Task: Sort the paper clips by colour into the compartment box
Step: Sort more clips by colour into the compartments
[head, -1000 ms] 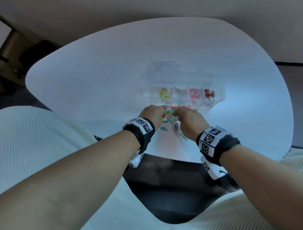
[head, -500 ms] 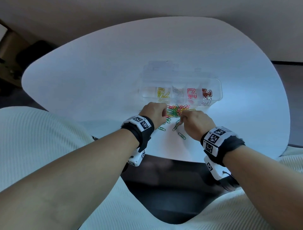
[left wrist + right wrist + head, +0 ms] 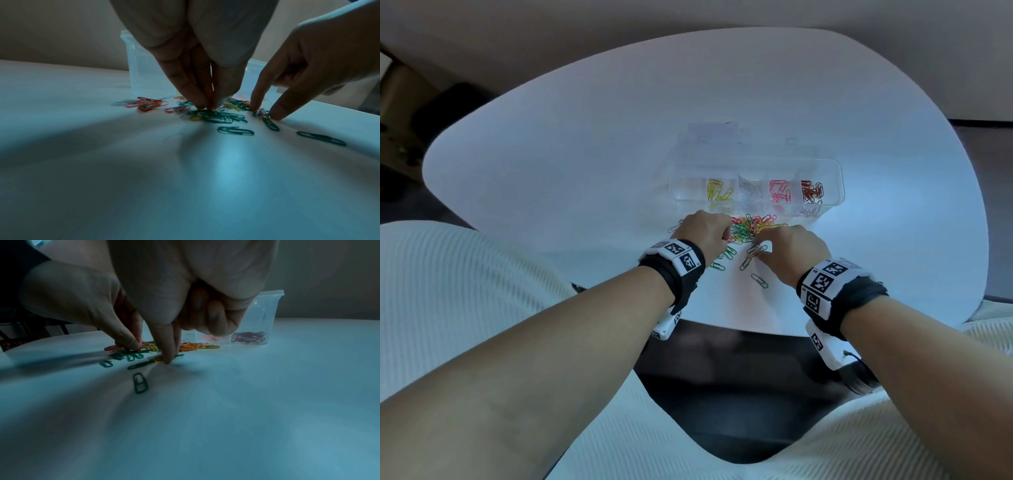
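Observation:
A mixed pile of coloured paper clips [image 3: 751, 228] lies on the white table just in front of the clear compartment box [image 3: 835, 181]. The box holds yellow, clear, pink and dark red clips in separate compartments; its leftmost one looks empty. My left hand [image 3: 208, 108] has thumb and fingertips drawn together on the pile's left side, pinching a red clip [image 3: 139, 339]. My right hand [image 3: 265, 113] sets a straight index finger and thumb on the table either side of a small cluster of clips [image 3: 756, 250], its other fingers curled. Several green clips [image 3: 759, 281] lie apart nearer me.
The table's [image 3: 585, 154] curved front edge runs close below my wrists, with dark floor beyond it. The box's clear lid [image 3: 714, 132] stands open behind it. A few red clips [image 3: 147, 104] lie at the left of the pile.
My right hand has drawn back toward me, dragging a small cluster of clips out of the pile. The left hand stays at the pile's left side.

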A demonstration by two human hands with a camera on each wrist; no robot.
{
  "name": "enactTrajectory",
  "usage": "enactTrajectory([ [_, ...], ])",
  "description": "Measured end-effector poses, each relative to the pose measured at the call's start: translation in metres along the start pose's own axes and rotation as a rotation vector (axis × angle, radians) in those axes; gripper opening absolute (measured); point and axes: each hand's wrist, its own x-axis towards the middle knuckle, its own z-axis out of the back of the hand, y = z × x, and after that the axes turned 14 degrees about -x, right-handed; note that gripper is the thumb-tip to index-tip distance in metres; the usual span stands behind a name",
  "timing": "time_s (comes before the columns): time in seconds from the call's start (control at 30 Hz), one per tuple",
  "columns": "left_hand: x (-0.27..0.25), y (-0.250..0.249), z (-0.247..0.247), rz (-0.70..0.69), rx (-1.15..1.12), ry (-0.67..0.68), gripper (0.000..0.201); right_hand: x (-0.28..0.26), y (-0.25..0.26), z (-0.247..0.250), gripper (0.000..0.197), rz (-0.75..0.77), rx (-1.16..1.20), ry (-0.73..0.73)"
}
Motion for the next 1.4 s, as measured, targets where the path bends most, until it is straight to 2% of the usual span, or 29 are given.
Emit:
enactTrajectory([
  [0.2,-0.002,0.001,0.002,0.039,-0.074,-0.026,0.009,0.004,-0.004,-0.006,0.005,-0.044,0.152,0.067],
  [0.3,-0.002,0.000,0.004,0.058,-0.168,-0.085,0.017,0.005,-0.007,-0.007,0.010,-0.055,0.244,0.083],
  [0.4,-0.003,-0.005,0.008,0.076,-0.280,-0.119,0.015,0.005,-0.010,-0.006,0.012,-0.071,0.290,0.097],
  [0.6,-0.006,-0.006,0.013,0.110,-0.465,-0.123,0.017,0.003,-0.013,0.001,0.017,-0.042,0.353,0.135],
  [0.7,-0.007,-0.003,0.015,0.143,-0.575,-0.127,0.015,0.002,-0.014,0.004,0.019,-0.050,0.549,0.168],
  [0.77,-0.006,0.000,0.017,0.175,-0.653,-0.121,0.014,0.002,-0.013,0.008,0.027,-0.079,0.683,0.168],
  [0.93,-0.001,0.010,0.017,0.204,-0.849,-0.071,0.040,0.004,-0.013,0.013,0.032,-0.182,1.065,0.227],
  [1.07,-0.003,0.007,0.019,0.176,-0.948,-0.029,0.029,0.006,-0.014,0.013,0.027,-0.186,1.276,0.310],
  [1.13,-0.002,0.002,0.021,0.213,-0.993,-0.001,0.021,0.005,-0.014,0.016,0.026,-0.207,1.395,0.347],
  [1.27,-0.001,-0.014,0.022,0.321,-1.125,0.038,0.029,0.002,-0.012,0.030,0.019,-0.235,1.682,0.411],
  [1.4,-0.004,-0.022,0.023,0.379,-1.239,0.172,0.030,-0.001,-0.011,0.039,0.022,-0.303,1.815,0.361],
])
